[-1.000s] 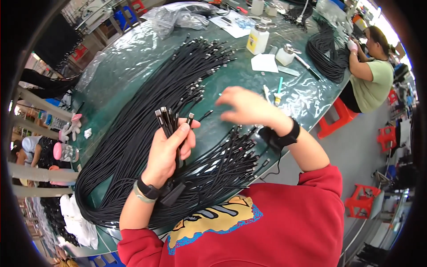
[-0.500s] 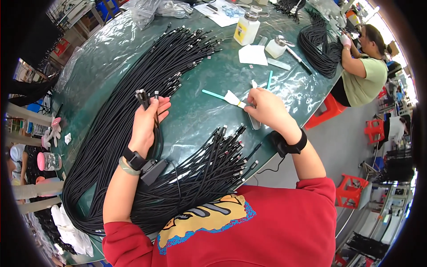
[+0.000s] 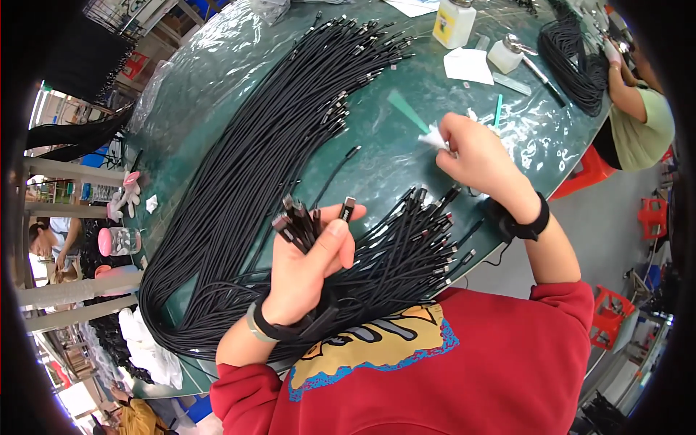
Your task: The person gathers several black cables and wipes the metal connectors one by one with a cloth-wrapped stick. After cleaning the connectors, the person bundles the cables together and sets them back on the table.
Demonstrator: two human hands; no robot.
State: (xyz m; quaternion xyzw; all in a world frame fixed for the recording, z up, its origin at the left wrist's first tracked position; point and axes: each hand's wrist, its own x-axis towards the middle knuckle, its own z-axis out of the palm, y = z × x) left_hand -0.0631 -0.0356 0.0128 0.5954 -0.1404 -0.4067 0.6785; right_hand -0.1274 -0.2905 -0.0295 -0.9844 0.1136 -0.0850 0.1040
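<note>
Several black cables are bunched in my left hand (image 3: 308,268), their metal-tipped plugs sticking up above the fingers. One plug (image 3: 348,209) stands apart from the rest, held between the thumb and a finger. My right hand (image 3: 477,151) is closed around a teal stick (image 3: 407,111) with white cloth (image 3: 433,138) wrapped on it; the stick's far end is smeared by motion. A gap of table separates the two hands. Below and right of my left hand lies a pile of cable ends (image 3: 413,232), and to its left runs a long thick bundle of black cables (image 3: 239,159).
On the green table (image 3: 391,167) stand a white bottle with a yellow label (image 3: 454,25) and a small pump bottle (image 3: 505,54). White paper (image 3: 467,67), a second teal stick (image 3: 499,109) and a pen (image 3: 544,81) lie nearby. At right a co-worker (image 3: 638,119) sits beside coiled cables (image 3: 573,65).
The view has shifted, so the table appears further right. My left hand has come down nearer my body, one plug now singled out. My right hand has tilted the teal stick upward.
</note>
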